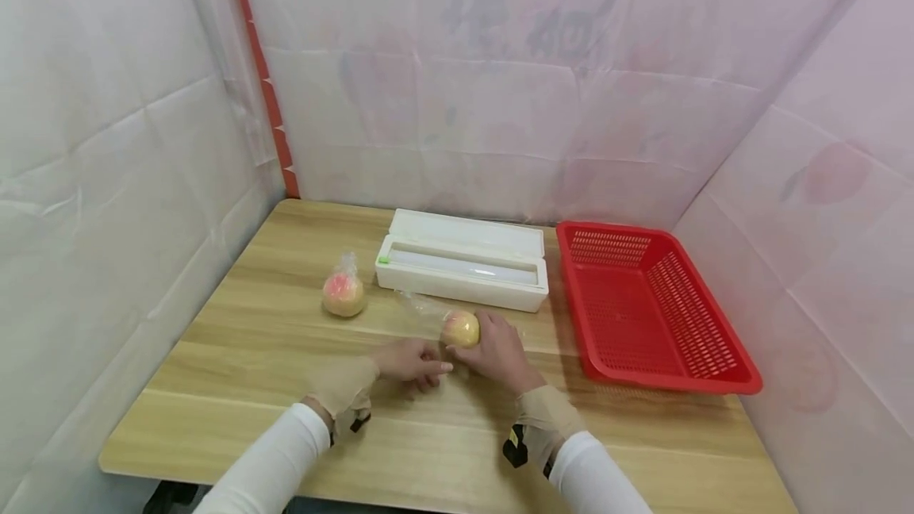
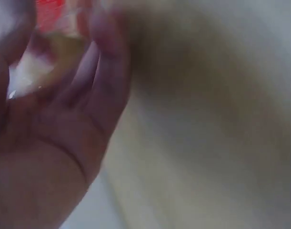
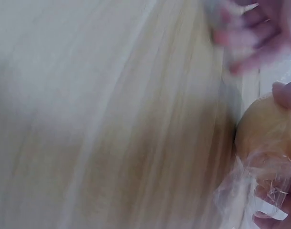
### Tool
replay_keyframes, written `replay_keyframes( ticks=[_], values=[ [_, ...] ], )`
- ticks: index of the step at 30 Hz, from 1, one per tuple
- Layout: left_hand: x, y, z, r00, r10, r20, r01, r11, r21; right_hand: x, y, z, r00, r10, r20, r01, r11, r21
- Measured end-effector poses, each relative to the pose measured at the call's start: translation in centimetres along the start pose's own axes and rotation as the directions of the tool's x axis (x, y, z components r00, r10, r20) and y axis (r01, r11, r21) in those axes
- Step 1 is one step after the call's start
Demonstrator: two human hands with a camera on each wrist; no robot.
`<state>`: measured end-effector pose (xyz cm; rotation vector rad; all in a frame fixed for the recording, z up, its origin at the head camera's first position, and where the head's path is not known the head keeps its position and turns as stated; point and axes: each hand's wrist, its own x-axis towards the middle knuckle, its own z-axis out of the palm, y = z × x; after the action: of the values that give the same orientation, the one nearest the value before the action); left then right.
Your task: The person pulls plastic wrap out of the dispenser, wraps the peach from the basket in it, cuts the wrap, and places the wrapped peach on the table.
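My right hand [image 1: 497,351] grips a round yellow-and-pink fruit [image 1: 461,329] just above the table. Clear plastic film [image 1: 421,305] spreads from its left side, and loose film [image 3: 252,179] bunches near the fingers in the right wrist view. My left hand [image 1: 410,361] is beside the fruit, to its lower left, index finger extended and nothing visibly gripped; it is blurred in the right wrist view. Farther left stands a second yellow-and-pink fruit [image 1: 343,295], wrapped in clear plastic gathered at its top.
Behind the hands lies a long white box [image 1: 460,285], lid raised, holding a pale roll [image 1: 464,263] with a green tab at its left end. A red plastic basket [image 1: 620,300] occupies the right side of the wooden table [image 1: 236,387]. Sheeted walls enclose the back and sides.
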<state>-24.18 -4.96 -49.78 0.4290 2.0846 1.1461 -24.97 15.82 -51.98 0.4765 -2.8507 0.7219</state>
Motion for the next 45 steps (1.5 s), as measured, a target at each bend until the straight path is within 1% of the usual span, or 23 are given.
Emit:
replay_keyframes(
  ticks=[2, 4, 6, 8, 10, 12, 14, 17, 19, 21, 22, 25, 27, 29, 32, 34, 35, 36, 39, 40, 41, 43, 45],
  values=[
    [0.9, -0.9, 0.6, 0.995, 0.04, -0.09, -0.051, 0.991, -0.127, -0.2, -0.1, 0.2, 1.0, 0.021, -0.006, -0.021, 1.0, 0.017],
    [1.8, -1.4, 0.9, 0.984, 0.099, -0.145, -0.129, 0.968, -0.217, -0.3, -0.2, 0.3, 0.999, 0.036, -0.014, -0.035, 0.999, 0.041],
    [2.4, -1.6, 1.1, 0.972, 0.144, -0.183, -0.189, 0.947, -0.258, -0.4, -0.3, 0.4, 0.998, 0.069, -0.007, -0.069, 0.995, 0.077],
    [2.7, -1.7, 1.3, 0.964, 0.179, -0.195, -0.23, 0.932, -0.281, -0.5, -0.5, 0.3, 0.99, 0.137, 0.018, -0.138, 0.98, 0.141],
    [2.7, -1.8, 1.6, 0.963, 0.183, -0.197, -0.24, 0.913, -0.33, -0.7, -0.6, 0.3, 0.973, 0.222, 0.055, -0.229, 0.951, 0.207],
    [2.6, -1.7, 2.1, 0.962, 0.19, -0.196, -0.255, 0.88, -0.4, -0.9, -0.7, 0.2, 0.947, 0.307, 0.096, -0.322, 0.905, 0.277],
    [2.7, -1.6, 2.5, 0.96, 0.179, -0.213, -0.26, 0.852, -0.455, -1.1, -0.8, 0.1, 0.93, 0.35, 0.115, -0.369, 0.876, 0.311],
    [2.9, -1.3, 3.1, 0.952, 0.166, -0.256, -0.276, 0.828, -0.489, -1.2, -0.9, 0.0, 0.912, 0.386, 0.138, -0.409, 0.831, 0.378],
    [3.1, -1.0, 3.2, 0.945, 0.155, -0.288, -0.283, 0.83, -0.481, -1.3, -1.0, -0.1, 0.902, 0.407, 0.144, -0.427, 0.796, 0.428],
    [3.2, -0.7, 3.2, 0.941, 0.149, -0.303, -0.285, 0.83, -0.479, -1.5, -1.3, -0.3, 0.891, 0.425, 0.161, -0.445, 0.744, 0.499],
    [3.3, -0.6, 3.1, 0.939, 0.148, -0.311, -0.289, 0.831, -0.476, -1.5, -1.5, -0.5, 0.889, 0.429, 0.164, -0.446, 0.725, 0.524],
    [3.2, -0.3, 2.9, 0.934, 0.147, -0.325, -0.294, 0.832, -0.47, -1.7, -2.1, -1.2, 0.895, 0.409, 0.178, -0.429, 0.681, 0.594],
    [3.1, -0.1, 2.8, 0.934, 0.158, -0.32, -0.302, 0.828, -0.473, -1.8, -2.5, -1.5, 0.901, 0.385, 0.198, -0.419, 0.656, 0.628],
    [2.9, 0.1, 2.8, 0.937, 0.174, -0.302, -0.308, 0.817, -0.487, -1.8, -2.7, -1.6, 0.9, 0.37, 0.228, -0.422, 0.614, 0.667],
    [2.6, 0.4, 2.8, 0.94, 0.204, -0.272, -0.317, 0.816, -0.484, -2.1, -2.8, -1.6, 0.893, 0.345, 0.289, -0.441, 0.545, 0.713],
    [2.3, 0.4, 2.7, 0.939, 0.207, -0.273, -0.318, 0.826, -0.466, -2.3, -2.7, -1.6, 0.892, 0.308, 0.33, -0.449, 0.523, 0.724],
    [2.2, 0.4, 2.7, 0.938, 0.203, -0.281, -0.315, 0.837, -0.448, -2.4, -2.6, -1.7, 0.894, 0.286, 0.346, -0.449, 0.539, 0.713],
    [2.1, 0.4, 2.7, 0.936, 0.197, -0.291, -0.311, 0.85, -0.426, -2.5, -2.4, -1.8, 0.896, 0.26, 0.36, -0.443, 0.568, 0.693],
    [1.7, 0.6, 2.5, 0.93, 0.176, -0.324, -0.294, 0.883, -0.366, -2.6, -2.0, -2.4, 0.926, 0.143, 0.351, -0.35, 0.678, 0.647],
    [1.5, 0.7, 2.4, 0.929, 0.171, -0.327, -0.288, 0.89, -0.354, -2.6, -1.9, -2.7, 0.933, 0.125, 0.338, -0.325, 0.697, 0.639],
    [1.3, 0.8, 2.4, 0.93, 0.165, -0.328, -0.279, 0.899, -0.338, -2.5, -1.8, -3.1, 0.941, 0.109, 0.32, -0.299, 0.712, 0.636],
    [1.1, 1.0, 2.4, 0.929, 0.167, -0.329, -0.269, 0.917, -0.293, -2.1, -1.9, -4.0, 0.956, 0.11, 0.273, -0.267, 0.713, 0.648],
    [1.0, 1.2, 2.4, 0.93, 0.17, -0.325, -0.259, 0.933, -0.251, -1.7, -2.1, -4.9, 0.958, 0.165, 0.234, -0.281, 0.703, 0.654]
  ],
)
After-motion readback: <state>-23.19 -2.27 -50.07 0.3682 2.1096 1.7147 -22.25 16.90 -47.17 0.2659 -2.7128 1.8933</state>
